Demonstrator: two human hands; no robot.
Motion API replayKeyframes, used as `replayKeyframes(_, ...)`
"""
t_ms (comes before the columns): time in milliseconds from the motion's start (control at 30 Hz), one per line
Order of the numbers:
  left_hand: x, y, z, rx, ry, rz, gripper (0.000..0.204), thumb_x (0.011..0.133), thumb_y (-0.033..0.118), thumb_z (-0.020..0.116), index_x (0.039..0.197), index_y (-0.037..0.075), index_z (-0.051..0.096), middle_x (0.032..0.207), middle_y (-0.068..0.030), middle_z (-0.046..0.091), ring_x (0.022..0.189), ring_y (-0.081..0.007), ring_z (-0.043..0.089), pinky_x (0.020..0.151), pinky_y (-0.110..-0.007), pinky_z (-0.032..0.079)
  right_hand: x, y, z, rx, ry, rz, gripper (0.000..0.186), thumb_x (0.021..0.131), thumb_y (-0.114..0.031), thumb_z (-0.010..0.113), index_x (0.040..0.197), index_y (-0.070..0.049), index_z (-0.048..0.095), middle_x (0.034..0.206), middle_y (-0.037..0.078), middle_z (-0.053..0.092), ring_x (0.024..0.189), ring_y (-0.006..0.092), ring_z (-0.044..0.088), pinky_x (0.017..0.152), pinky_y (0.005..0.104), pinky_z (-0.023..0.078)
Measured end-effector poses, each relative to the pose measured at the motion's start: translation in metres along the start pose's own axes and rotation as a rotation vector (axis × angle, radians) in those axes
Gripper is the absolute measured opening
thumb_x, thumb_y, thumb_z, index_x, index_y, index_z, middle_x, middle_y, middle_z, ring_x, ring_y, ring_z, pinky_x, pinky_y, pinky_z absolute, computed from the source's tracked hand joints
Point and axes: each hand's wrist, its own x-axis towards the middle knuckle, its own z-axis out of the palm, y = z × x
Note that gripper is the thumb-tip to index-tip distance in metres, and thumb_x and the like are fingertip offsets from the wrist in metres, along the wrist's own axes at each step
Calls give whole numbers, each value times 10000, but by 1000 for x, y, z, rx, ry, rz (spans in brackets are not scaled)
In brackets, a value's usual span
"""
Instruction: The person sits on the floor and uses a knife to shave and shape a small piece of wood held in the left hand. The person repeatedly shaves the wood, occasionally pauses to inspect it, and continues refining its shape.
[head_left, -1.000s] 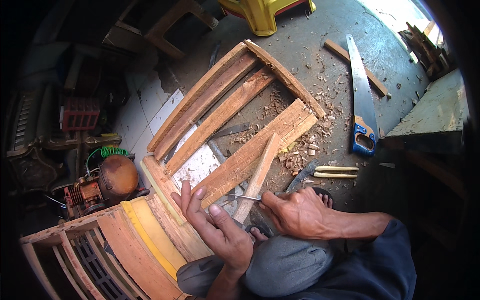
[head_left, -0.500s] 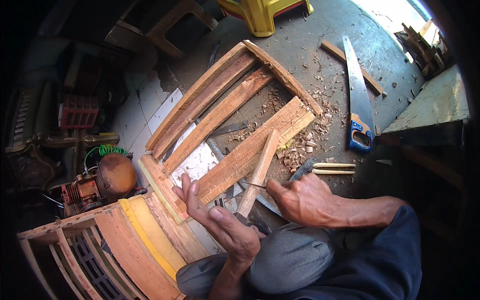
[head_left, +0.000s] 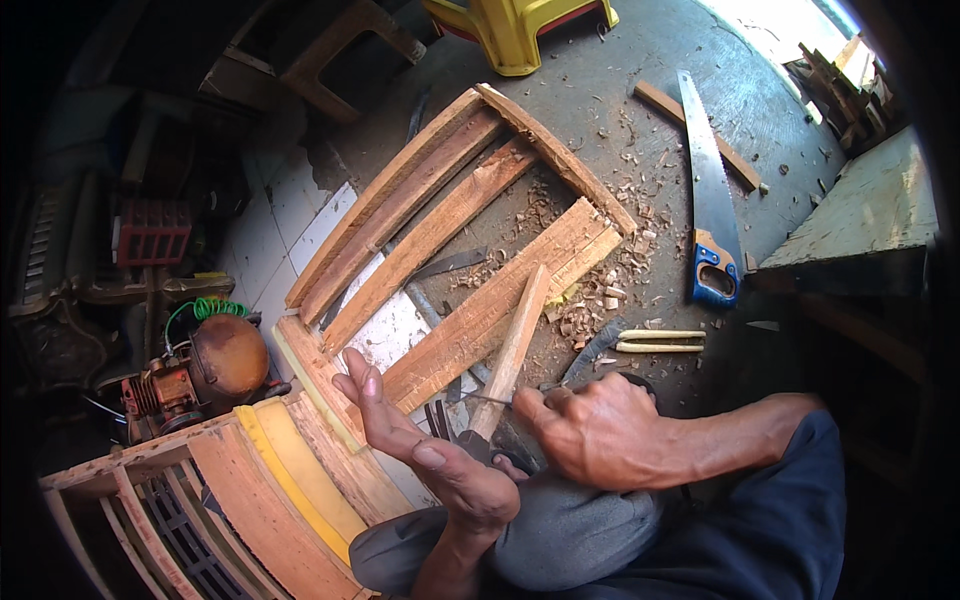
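My right hand [head_left: 600,425] is closed around a thin metal tool whose handle is hidden in the fist. The tool's slim shaft [head_left: 486,399] points left and crosses a squared wooden handle [head_left: 518,350]. At that handle's lower end sits a dark metal head [head_left: 470,444] with prongs, like a claw hammer, partly covered by my left hand. My left hand [head_left: 440,460] is raised, palm turned inward, its fingers stretched out and holding nothing that shows. Behind the handle lies a slatted wooden frame [head_left: 430,245], chair-back shaped, its near end beside my left fingers.
Wood shavings [head_left: 590,315] litter the floor right of the frame. A handsaw [head_left: 712,200] lies over a wood strip, with pale tong-like sticks [head_left: 660,341] nearer me. A yellow stool [head_left: 510,35] stands beyond, a rusty compressor [head_left: 225,355] at left, a slatted wooden piece [head_left: 245,460] lower left.
My right hand has moved down and slightly left, bringing the tool's shaft lower along the wooden handle. My left hand keeps nearly the same outstretched pose. The whole view has shifted slightly.
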Motion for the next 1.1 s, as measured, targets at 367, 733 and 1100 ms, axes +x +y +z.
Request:
replayKeyframes(367,-1,3,6,-95,146,-161,586,1087,429,107,1506,51,265,1605,-225,267,1523,-368,191,1242,-538,93,7,18,-6,39,-33,107,267,855,-164,620,1044,11,551,686,226,683,617,368,722,542,486,581)
replayKeyframes(733,3,-1,11,-67,148,-137,610,1082,437,93,1522,43,246,1616,-231,256,1530,-352,193,1239,-535,94,15,30,4,-18,-1,179,285,853,-199,629,1086,-46,572,647,158,679,531,347,685,456,489,529)
replayKeyframes(1100,9,6,11,-136,211,-190,595,1081,457,122,1506,74,286,1604,-206,292,1530,-324,197,1238,-533,86,6,0,2,-21,27,81,247,848,-163,615,1055,-42,560,672,177,687,533,369,681,447,492,521)
